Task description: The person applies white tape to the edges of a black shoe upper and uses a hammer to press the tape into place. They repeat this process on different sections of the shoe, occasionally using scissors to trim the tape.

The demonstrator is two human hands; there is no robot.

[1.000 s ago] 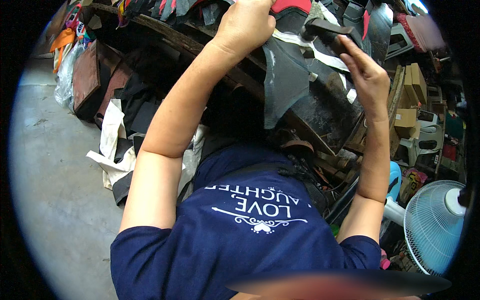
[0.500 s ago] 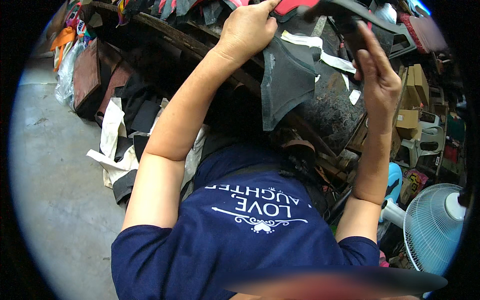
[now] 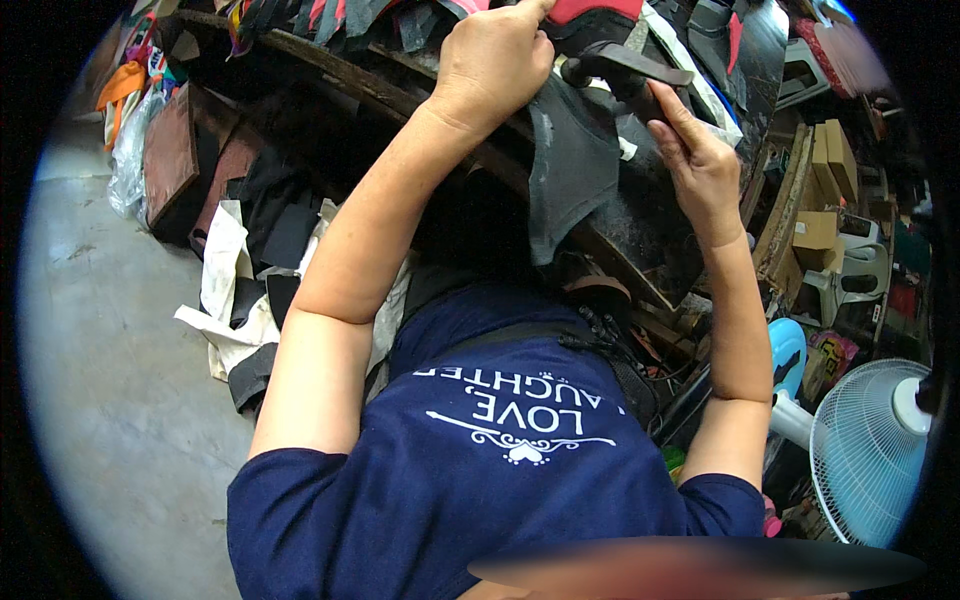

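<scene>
My right hand (image 3: 708, 185) is closed round the handle of a hammer (image 3: 645, 68), its dark head over the workbench just right of my left hand. My left hand (image 3: 492, 62) is closed at the bench's near edge, its fingers on a black and red cut piece (image 3: 575, 165) that looks like a shoe upper; its fingertips are partly cut off by the top of the view. The piece's black part droops over the bench edge, and its red part (image 3: 597, 10) lies beyond the hammer head. A pale strip is partly hidden behind the hammer.
More black and red pieces (image 3: 405, 22) lie along the bench's far left. Below the bench, at left, are white and black scraps (image 3: 228, 260) and a brown board (image 3: 172, 150). A fan (image 3: 868, 450) stands at lower right, near cartons (image 3: 817, 240) and plastic chairs (image 3: 862, 270).
My right hand has swung the hammer down and to the left, toward my left hand. The black piece has shifted slightly, while my left hand stays in place.
</scene>
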